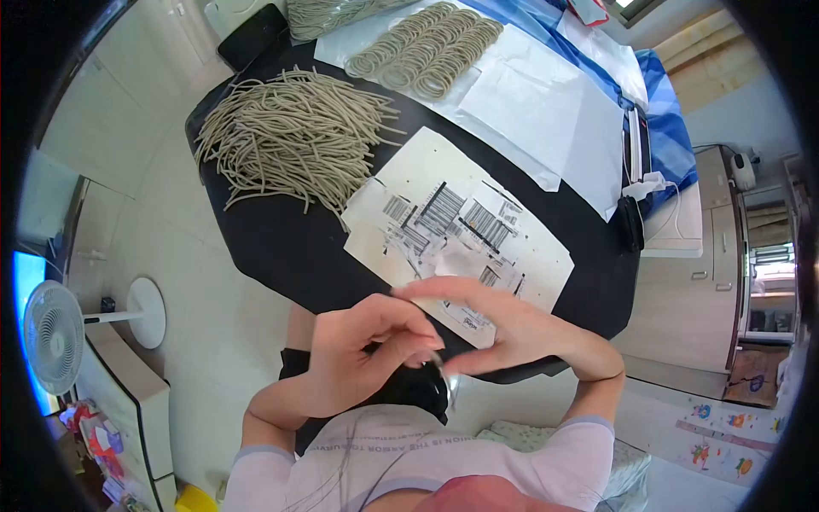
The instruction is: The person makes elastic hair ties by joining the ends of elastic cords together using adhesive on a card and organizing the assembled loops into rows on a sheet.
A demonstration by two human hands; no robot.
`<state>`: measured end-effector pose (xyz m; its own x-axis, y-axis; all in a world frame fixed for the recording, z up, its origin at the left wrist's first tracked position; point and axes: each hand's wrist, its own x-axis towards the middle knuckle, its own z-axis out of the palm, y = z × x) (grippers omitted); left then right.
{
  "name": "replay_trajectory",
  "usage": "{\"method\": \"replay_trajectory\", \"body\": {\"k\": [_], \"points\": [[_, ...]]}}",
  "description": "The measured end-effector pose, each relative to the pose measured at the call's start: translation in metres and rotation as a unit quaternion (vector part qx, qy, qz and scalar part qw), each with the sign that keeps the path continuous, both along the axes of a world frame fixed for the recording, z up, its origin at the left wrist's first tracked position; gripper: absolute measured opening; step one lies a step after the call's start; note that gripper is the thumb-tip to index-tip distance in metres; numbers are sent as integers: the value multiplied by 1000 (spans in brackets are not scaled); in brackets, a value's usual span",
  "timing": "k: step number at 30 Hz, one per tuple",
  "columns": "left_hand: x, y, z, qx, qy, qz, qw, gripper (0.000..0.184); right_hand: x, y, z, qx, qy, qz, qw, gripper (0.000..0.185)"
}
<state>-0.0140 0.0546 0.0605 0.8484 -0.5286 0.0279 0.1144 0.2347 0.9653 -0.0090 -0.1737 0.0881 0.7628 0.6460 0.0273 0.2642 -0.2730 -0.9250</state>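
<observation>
My left hand [371, 346] is closed in a pinch just past the table's near edge, its thumb and fingertips pressed together. Whatever sits between those fingertips is too small or hidden to make out. Facing it, my right hand [503, 320] has its thumb and fingers spread apart around the left fingertips, with nothing visible in it. A thin shiny curved piece [450, 388] shows just below the hands; its kind is unclear. Beneath and beyond the right hand lies a pale board [537, 256] covered with printed barcode labels [439, 205].
A heap of beige cord lengths [294, 141] lies on the black table [256, 247] at left. Behind are rows of beige rings [426, 47] on white sheets [533, 94], a bagged cord bundle [333, 15] and a black case [253, 38]. A white fan [55, 337] stands left.
</observation>
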Motion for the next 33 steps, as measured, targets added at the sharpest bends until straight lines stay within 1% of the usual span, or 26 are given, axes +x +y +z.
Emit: {"method": "replay_trajectory", "body": {"k": [2,4,5,6,7,9,10,13,14,16,18,19,22,23,25,26,29,31,33], "points": [[-2,-15,-14,-83,28,-4,996,14,-6,-7,-15,91,69,43,993,52],[-1,-22,-15,-63,57,13,996,20,-13,-11,-26,196,232,29,952,45],[0,-24,-16,-54,71,22,996,23,-10,-17,-26,170,246,-2,954,41],[2,-24,-17,-31,57,22,998,29,-5,-28,-24,143,259,-33,955,38],[4,-23,-20,-28,61,20,998,29,-1,-38,-22,116,273,-64,953,34],[7,-20,-26,-22,68,18,997,29,5,-53,-20,128,272,-108,947,23],[8,-21,-32,-48,88,23,995,22,7,-58,-19,134,273,-129,944,18],[12,-28,-40,-150,165,50,974,18,13,-68,-37,274,219,-93,932,8],[12,-30,-42,-189,202,28,961,18,8,-70,-45,341,250,-86,902,7],[14,-32,-42,-269,266,-17,925,17,8,-64,-48,356,212,-97,905,16],[13,-36,-46,-259,230,-32,938,18,7,-65,-45,335,213,-118,910,21],[13,-38,-48,-255,210,-39,943,19,7,-67,-40,307,232,-131,913,22],[11,-47,-47,-73,96,2,993,19,7,-64,-31,237,258,-195,916,24],[9,-52,-47,-54,69,28,996,20,7,-62,-30,216,261,-219,915,24],[6,-60,-52,-17,16,80,997,23,6,-65,-38,160,234,-238,929,21],[5,-61,-56,3,1,86,996,23,6,-66,-41,131,220,-248,934,19],[3,-62,-65,54,-30,95,994,22,5,-61,-41,92,197,-262,940,18],[3,-59,-62,80,-33,96,992,19,4,-59,-45,55,136,-255,956,18],[6,-58,-58,113,-100,106,983,17,4,-58,-47,7,66,-239,969,18]]}}
